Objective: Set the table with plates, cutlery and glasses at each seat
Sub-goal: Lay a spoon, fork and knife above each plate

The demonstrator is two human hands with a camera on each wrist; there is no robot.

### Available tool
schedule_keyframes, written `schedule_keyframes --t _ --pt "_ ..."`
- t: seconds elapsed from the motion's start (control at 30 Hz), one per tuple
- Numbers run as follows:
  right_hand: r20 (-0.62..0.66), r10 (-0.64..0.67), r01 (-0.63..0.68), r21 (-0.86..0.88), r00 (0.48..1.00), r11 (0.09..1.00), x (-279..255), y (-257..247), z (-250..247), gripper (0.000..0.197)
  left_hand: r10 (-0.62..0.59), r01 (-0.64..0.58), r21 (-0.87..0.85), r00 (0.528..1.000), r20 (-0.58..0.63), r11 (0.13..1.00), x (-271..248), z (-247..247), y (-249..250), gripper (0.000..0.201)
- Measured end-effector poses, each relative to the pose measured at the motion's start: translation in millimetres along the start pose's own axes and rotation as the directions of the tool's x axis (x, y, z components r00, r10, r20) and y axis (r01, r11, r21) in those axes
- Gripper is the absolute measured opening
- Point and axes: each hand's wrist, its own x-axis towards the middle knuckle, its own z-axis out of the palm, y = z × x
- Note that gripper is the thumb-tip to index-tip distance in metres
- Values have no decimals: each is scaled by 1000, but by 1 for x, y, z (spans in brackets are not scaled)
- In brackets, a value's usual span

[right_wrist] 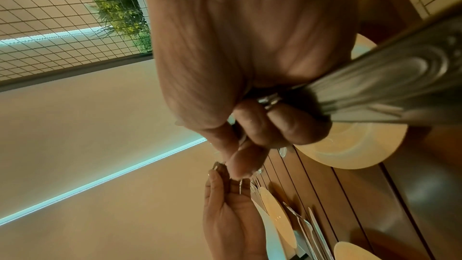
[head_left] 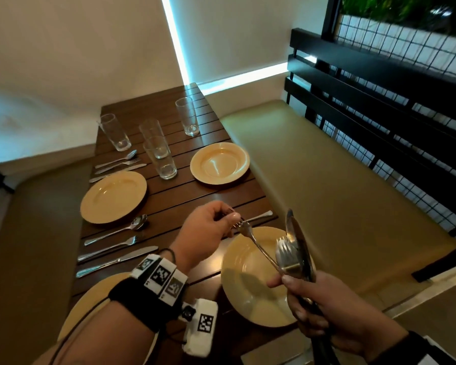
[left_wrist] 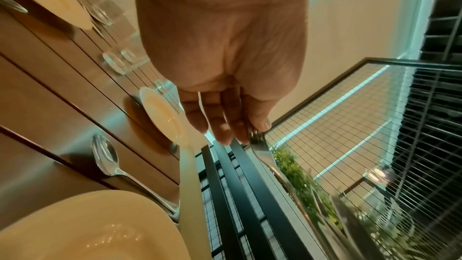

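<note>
My left hand pinches 1 fork by its tines above the near plate while my right hand grips the spare cutlery, so I should slide it free slowly, then lay it beside that plate.

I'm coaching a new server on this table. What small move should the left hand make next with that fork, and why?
Probably draw the fork clear of the bundle in the right hand and lay it beside the near plate. The left hand already pinches its tines, and a utensil already lies beyond that plate.
</note>
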Motion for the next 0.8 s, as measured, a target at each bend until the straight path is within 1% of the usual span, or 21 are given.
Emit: schedule_keyframes --t 0.07,0.1,0.13,0.17,0.2,0.23,0.27,0.3,0.33,0.37,0.43,0.5,0.57,0.6,0.67,0.7,0.73,0.8 --pt "-7 -14 15 8 1000 1000 0 2 0 30 -8 9 22 1000 -27 1000 0 -3 -5 8" --pt "-8 -18 18 1 1000 1000 0 3 1 29 12 -10 72 999 -37 997 -2 0 -9 9" --pt "-11 -20 20 -14 1000 1000 0 4 2 29 77 -61 199 994 -74 978 -7 3 -11 18" --pt "-16 -21 20 -31 1000 999 0 5 3 28 197 -149 356 975 -102 923 -13 7 -13 29" --pt "-27 -20 19 -43 999 999 0 6 3 28 337 -255 490 937 -86 833 -21 11 -12 34" --pt "-42 -18 16 -51 999 999 -1 7 2 27 454 -367 570 891 -13 735 -28 15 -11 33" --pt "-52 -14 11 -55 999 998 -1 8 0 26 517 -459 609 851 93 647 -36 19 -7 29" --pt "-56 -9 6 -61 998 998 -1 9 -1 25 538 -527 632 819 200 568 -40 23 -8 24" --pt "-57 -3 -1 -68 998 998 -3 9 -2 25 527 -577 639 795 300 508 -43 27 -8 22" --pt "-55 4 -8 -77 998 997 -3 9 -3 25 497 -607 642 782 377 469 -43 30 -9 21" --pt "-53 23 -28 -104 998 994 -5 8 -6 27 439 -638 639 766 469 431 -41 34 -9 20" --pt "-44 46 -51 -126 998 991 -7 6 -8 29 374 -652 607 758 534 455 -36 35 -6 20" --pt "-51 66 -71 -101 996 992 -7 7 -12 33 309 -639 564 759 573 523 -31 32 -1 21" --pt "-70 67 -72 -71 995 995 -6 7 -13 35 281 -615 543 768 575 571 -28 29 1 21" --pt "-126 55 -54 7 990 999 -6 8 -16 39 263 -571 500 788 556 652 -19 21 3 18" --pt "-154 47 -40 44 987 998 -7 8 -18 41 261 -550 494 802 538 673 -13 16 3 16" --pt "-180 44 -30 76 983 997 -8 8 -21 42 254 -525 500 821 512 689 -5 12 2 14" --pt "-220 53 -28 118 974 993 -11 8 -26 42 223 -444 536 876 428 718 17 3 -6 11"
